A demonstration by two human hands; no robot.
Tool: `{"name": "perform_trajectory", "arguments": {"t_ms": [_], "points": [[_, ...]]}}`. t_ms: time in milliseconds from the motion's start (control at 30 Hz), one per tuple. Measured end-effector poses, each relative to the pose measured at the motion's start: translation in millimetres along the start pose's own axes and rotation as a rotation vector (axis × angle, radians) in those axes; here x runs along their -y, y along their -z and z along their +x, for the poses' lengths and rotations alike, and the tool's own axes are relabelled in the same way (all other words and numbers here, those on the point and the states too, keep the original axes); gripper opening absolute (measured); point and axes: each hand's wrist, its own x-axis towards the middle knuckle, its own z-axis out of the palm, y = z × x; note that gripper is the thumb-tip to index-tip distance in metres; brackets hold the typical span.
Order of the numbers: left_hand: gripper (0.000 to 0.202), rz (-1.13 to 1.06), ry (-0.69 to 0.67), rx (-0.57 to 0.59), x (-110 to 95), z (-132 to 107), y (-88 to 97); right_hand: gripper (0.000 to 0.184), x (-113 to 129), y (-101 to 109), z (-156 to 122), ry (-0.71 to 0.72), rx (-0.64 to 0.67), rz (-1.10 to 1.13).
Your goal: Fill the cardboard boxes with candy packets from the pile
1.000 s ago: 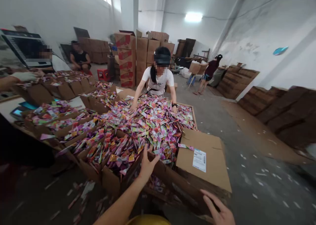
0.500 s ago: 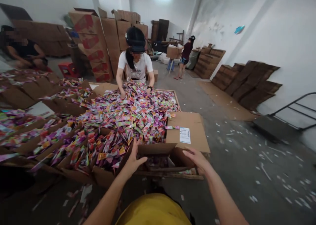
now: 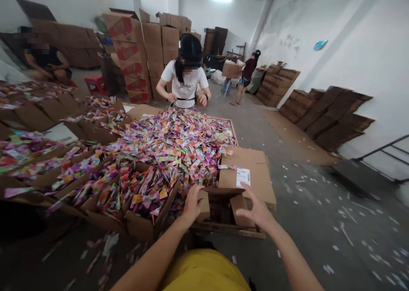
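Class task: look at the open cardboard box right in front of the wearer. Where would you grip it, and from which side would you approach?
Probably by its two short side flaps, from the near side, above. The cardboard box is open-topped; its flaps stand up, and packets crowd its far-left side. The left hand already grips the left flap; the right hand is at the right flap.

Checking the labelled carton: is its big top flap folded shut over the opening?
No: the carton flap lies back flat, with both hands on the side flaps.

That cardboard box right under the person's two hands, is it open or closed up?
Open. The cardboard box has its flaps up and apart, the left hand on one, the right hand by another, with the dark inside showing between.
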Motion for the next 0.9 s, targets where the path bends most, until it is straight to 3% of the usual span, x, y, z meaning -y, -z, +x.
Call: {"name": "perform_trajectory", "arguments": {"t_ms": [67, 100, 200, 267, 333, 400, 500, 633, 767, 833, 900], "points": [[0.045, -0.003, -0.067, 0.049, 3.2, -1.2, 6.3, 0.114, 15.1, -3.6, -21.6, 0.127, 0.146, -0.158], [0.043, -0.004, -0.098, 0.082, 4.4, -1.5, 9.4, 0.112, 20.5, -8.2, -29.9, 0.149, 0.184, -0.232], [0.048, 0.000, -0.163, 0.199, 8.5, 0.6, 19.9, 0.096, 25.1, -22.1, -38.1, 0.121, 0.044, -0.334], [0.055, 0.010, -0.175, 0.289, 11.1, 6.1, 29.4, 0.094, 20.1, -25.4, -28.3, 0.114, -0.027, -0.315], [0.057, 0.034, -0.162, 0.378, 9.8, 14.2, 40.4, 0.082, 12.2, -25.8, -9.5, 0.150, 0.051, -0.211], [0.047, 0.084, -0.131, 0.443, 0.8, 22.1, 49.4, 0.057, 4.5, -29.3, 11.7, 0.152, 0.113, -0.103], [0.019, 0.215, -0.087, 0.467, -27.0, 27.5, 48.5, 0.032, -1.2, -45.1, 32.7, 0.084, 0.013, -0.168], [0.100, 0.546, -0.176, 0.530, -61.0, 23.1, 12.8, 0.033, 0.6, -68.5, 30.8, 0.143, -0.054, -0.388], [0.113, 0.655, -0.339, 0.703, -64.3, 23.2, -21.4, 0.041, 0.9, -67.3, 28.2, 0.153, -0.040, -0.404], [0.123, 0.642, -0.318, 0.738, -64.1, 31.5, -20.0, 0.042, -1.6, -51.2, 39.1, 0.168, 0.055, -0.184], [0.127, 0.617, -0.262, 0.752, -72.4, 43.4, -2.3, 0.042, -6.1, -24.3, 60.7, 0.191, 0.197, 0.162]]}}
